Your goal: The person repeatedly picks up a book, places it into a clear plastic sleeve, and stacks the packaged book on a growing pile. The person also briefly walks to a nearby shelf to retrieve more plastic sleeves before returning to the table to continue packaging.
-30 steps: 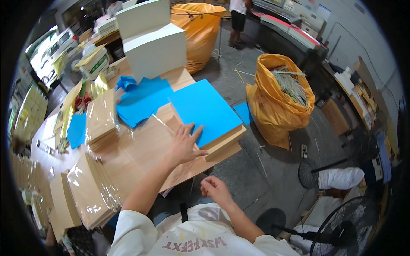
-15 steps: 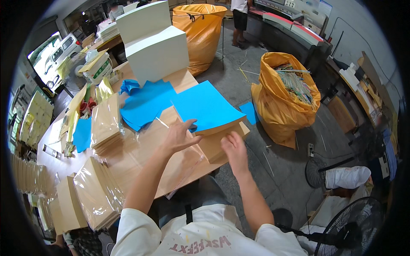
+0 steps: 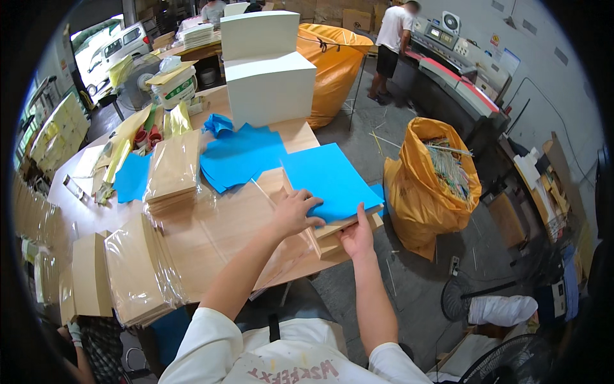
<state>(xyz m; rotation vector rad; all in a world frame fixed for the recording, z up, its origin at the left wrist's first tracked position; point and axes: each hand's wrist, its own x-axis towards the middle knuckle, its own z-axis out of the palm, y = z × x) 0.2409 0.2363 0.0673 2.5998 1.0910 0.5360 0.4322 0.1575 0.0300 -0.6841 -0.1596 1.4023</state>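
A stack of paper (image 3: 327,228) with tan edges lies at the table's right corner, topped by a bright blue sheet (image 3: 329,179). My right hand (image 3: 358,237) grips its near right edge, thumb on top and fingers underneath, mostly hidden. At the near left corner my left hand (image 3: 296,212) touches the stack, its fingers slightly bent and apart. Below the stack is a tan block or board (image 3: 332,246). More blue sheets (image 3: 240,157) lie loosely beyond my left hand, one crumpled.
Plastic-wrapped tan packs (image 3: 137,269) and another wrapped pile (image 3: 173,166) sit on the table (image 3: 220,233). Tall white blocks (image 3: 272,89) stand behind. An orange sack of scraps (image 3: 422,198) is on the floor to the right. A person (image 3: 391,45) stands by a machine; fans flank the area.
My right hand has moved from beside the stack's near edge to grip it. My left hand stays at the near left corner. The view has shifted, showing more of the background.
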